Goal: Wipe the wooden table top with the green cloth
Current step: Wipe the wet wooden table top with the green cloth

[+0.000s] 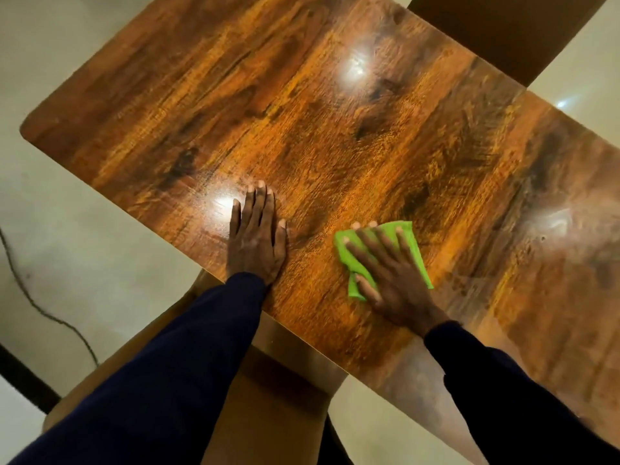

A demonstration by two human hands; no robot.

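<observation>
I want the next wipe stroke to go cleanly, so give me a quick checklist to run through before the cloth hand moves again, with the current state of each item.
1. Green cloth flat on the wooden table top: ok.
2. Right hand spread over the cloth, fingers pressing it down: ok.
3. Left hand flat on the table, apart from the cloth: ok.
4. Surface ahead of the cloth free of objects: ok.
5. Cloth well clear of the near table edge: ok.
6. Cloth damp or dry: cannot tell.

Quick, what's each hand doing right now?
Left hand: open, flat on the table top, holding nothing.
Right hand: open, fingers spread, pressing the green cloth down.
</observation>
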